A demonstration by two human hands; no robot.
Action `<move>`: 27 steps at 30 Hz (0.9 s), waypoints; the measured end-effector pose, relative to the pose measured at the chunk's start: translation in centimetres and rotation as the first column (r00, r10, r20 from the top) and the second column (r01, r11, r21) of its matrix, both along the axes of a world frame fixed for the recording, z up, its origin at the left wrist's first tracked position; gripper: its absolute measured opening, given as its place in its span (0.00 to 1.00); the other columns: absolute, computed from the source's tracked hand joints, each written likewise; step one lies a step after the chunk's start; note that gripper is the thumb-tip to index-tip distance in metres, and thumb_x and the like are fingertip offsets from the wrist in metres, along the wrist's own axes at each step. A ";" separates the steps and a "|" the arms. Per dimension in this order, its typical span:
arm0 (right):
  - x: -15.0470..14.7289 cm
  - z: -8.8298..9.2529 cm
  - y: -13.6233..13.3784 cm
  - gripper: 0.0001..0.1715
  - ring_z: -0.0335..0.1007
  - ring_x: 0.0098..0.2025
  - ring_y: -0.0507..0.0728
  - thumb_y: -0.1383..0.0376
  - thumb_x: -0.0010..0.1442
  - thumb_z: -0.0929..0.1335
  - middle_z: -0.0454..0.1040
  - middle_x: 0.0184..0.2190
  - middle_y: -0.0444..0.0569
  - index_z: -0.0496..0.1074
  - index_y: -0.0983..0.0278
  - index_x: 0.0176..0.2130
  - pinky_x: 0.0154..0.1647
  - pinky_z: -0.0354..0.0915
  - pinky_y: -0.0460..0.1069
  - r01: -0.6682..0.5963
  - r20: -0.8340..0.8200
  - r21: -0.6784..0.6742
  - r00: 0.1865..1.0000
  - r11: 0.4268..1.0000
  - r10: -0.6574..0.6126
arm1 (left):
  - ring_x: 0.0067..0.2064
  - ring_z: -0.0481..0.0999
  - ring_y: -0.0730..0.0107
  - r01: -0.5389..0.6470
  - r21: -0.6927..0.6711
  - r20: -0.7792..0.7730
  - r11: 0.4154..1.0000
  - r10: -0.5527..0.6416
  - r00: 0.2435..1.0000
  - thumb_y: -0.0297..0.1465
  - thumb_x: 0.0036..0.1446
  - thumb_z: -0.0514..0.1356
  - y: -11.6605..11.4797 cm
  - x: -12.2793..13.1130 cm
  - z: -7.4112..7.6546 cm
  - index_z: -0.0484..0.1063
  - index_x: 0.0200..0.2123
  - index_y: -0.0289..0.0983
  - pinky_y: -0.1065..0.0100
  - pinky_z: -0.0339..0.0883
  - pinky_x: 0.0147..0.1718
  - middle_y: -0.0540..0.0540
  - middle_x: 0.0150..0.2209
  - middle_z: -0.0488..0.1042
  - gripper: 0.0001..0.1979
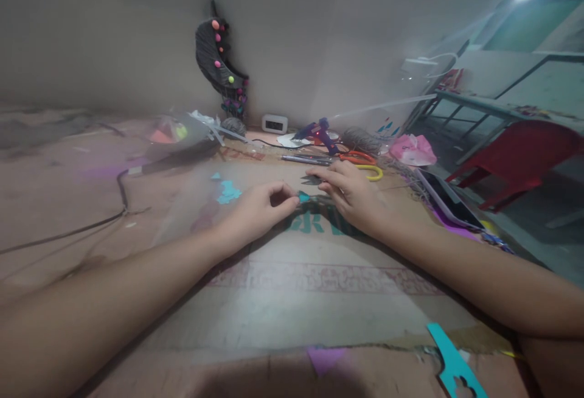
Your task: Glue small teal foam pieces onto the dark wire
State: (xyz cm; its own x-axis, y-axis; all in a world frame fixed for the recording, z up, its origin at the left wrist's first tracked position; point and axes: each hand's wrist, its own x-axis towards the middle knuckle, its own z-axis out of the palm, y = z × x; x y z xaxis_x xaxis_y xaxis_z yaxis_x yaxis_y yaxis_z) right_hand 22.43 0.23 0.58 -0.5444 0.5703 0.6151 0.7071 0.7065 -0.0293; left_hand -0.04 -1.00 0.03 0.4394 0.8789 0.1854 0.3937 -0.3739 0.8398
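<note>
Your left grip is pinched on a teal scrap; your right grip lies flat just beside it, fingers apart. Teal lettering on the cardboard looks too blurred to read.

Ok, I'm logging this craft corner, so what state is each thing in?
left hand: pinched shut on the teal piece.
teal piece: held at the fingertips, low over the cardboard.
right hand: fingers down beside it; grip unclear.
glue gun: lying down, red light on.
tablet: flat, screen dark.
orange scissors: lying flat, blades together.
</note>
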 end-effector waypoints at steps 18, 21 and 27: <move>0.2 -1.1 1.3 0.23 0.67 0.42 0.59 0.67 0.68 0.59 0.70 0.39 0.53 0.65 0.63 0.60 0.45 0.66 0.56 0.025 -0.106 -0.151 0.994 0.988 -0.041 | 0.33 0.70 0.70 -0.035 -0.078 0.049 0.996 0.039 0.998 0.41 0.60 0.57 0.2 -0.2 -0.2 0.71 0.33 0.38 0.69 0.61 0.33 0.50 0.31 0.72 0.12; 0.0 -1.4 1.5 0.26 0.68 0.45 0.58 0.69 0.67 0.59 0.70 0.44 0.54 0.62 0.61 0.63 0.48 0.67 0.56 -0.051 -0.120 -0.188 0.992 0.981 0.029 | 0.32 0.69 0.70 -0.027 -0.093 0.059 0.995 0.033 0.998 0.40 0.59 0.57 0.2 -0.2 -0.2 0.70 0.32 0.37 0.69 0.61 0.32 0.50 0.29 0.71 0.12; -0.4 -0.5 0.9 0.13 0.68 0.53 0.59 0.65 0.64 0.66 0.70 0.48 0.56 0.73 0.64 0.48 0.55 0.65 0.57 -0.121 -0.236 -0.172 0.969 0.978 0.079 | 0.32 0.68 0.71 -0.026 -0.083 0.090 0.996 0.034 0.995 0.39 0.59 0.57 0.3 0.0 -0.2 0.71 0.31 0.37 0.69 0.60 0.32 0.51 0.28 0.70 0.11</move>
